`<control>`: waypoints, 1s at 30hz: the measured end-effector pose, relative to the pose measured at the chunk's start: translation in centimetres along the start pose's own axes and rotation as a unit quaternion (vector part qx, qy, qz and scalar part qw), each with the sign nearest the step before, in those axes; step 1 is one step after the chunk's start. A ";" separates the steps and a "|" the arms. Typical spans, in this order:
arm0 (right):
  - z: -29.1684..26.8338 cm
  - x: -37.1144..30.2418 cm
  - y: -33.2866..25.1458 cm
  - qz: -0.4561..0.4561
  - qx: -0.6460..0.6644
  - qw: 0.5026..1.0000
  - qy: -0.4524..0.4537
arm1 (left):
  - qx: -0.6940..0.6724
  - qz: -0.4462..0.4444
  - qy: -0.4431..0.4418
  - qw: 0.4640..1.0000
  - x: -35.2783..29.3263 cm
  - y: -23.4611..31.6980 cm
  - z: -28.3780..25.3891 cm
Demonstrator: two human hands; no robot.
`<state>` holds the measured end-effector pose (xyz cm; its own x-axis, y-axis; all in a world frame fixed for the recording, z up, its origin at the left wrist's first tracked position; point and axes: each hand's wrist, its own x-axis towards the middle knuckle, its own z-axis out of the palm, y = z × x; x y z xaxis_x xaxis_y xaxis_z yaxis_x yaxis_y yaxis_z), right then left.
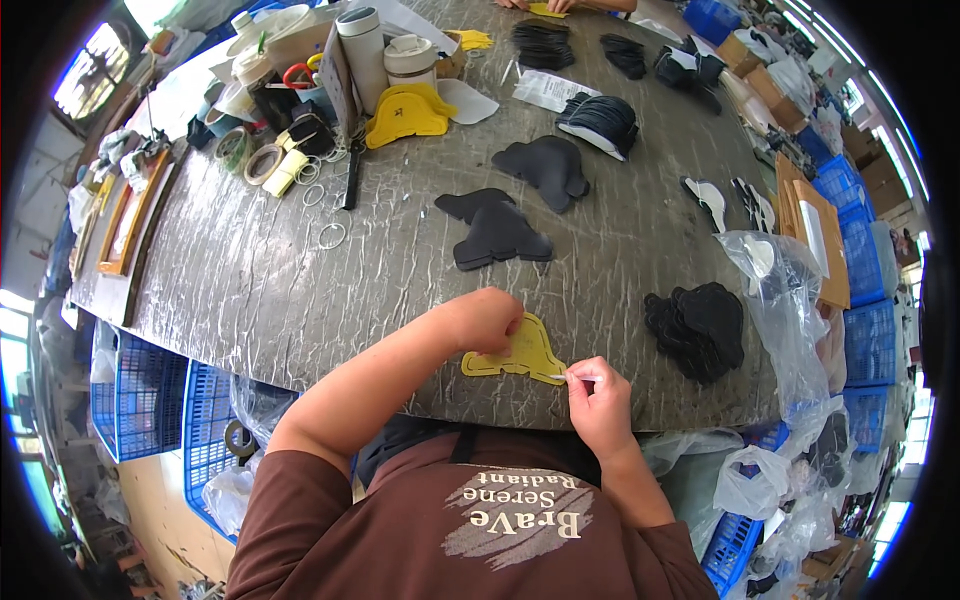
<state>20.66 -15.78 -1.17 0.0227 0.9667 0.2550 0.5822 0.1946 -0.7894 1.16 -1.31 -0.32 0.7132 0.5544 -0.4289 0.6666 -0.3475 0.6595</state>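
Observation:
A flat yellow template (536, 352) with a slotted line along its edge lies at the table's near edge. My left hand (487, 321) is closed, its curled fingers pressing down on the template's left part and hiding some of it. At the template's right corner, my right hand (598, 398) pinches a thin white pen (584, 377), with its tip against the edge. Whether a piece lies under the template I cannot tell. Beyond my hands are loose black cut pieces (500, 235), and a stack of similar black pieces (697, 330) lies to the right.
More black stacks (600, 122) sit farther back. At far left are a white bottle (362, 60), a second yellow template (408, 112), tape rolls (264, 164) and rubber bands. Another person's hands (520, 5) show at the top edge. Clear plastic bags (775, 290) hang along the right edge; blue crates (150, 395) stand below.

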 end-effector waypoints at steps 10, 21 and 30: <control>-0.9 1.2 1.5 0.024 0.123 0.988 0.087 | 0.048 0.054 0.180 0.981 -1.2 -0.1 0.8; 1.9 8.0 1.7 0.100 -0.076 0.976 -0.177 | -0.714 0.211 0.122 0.657 -0.4 -9.2 1.4; 5.8 6.0 0.2 -0.015 -0.110 0.990 -0.090 | -0.742 0.217 0.152 0.615 -1.4 -10.9 1.3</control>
<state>16.20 -8.97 -3.02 -0.1317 0.9787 0.1573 0.7431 0.2025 -0.6378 -6.83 0.73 -7.67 0.5299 0.8476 -0.0269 -0.6661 0.4356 0.6054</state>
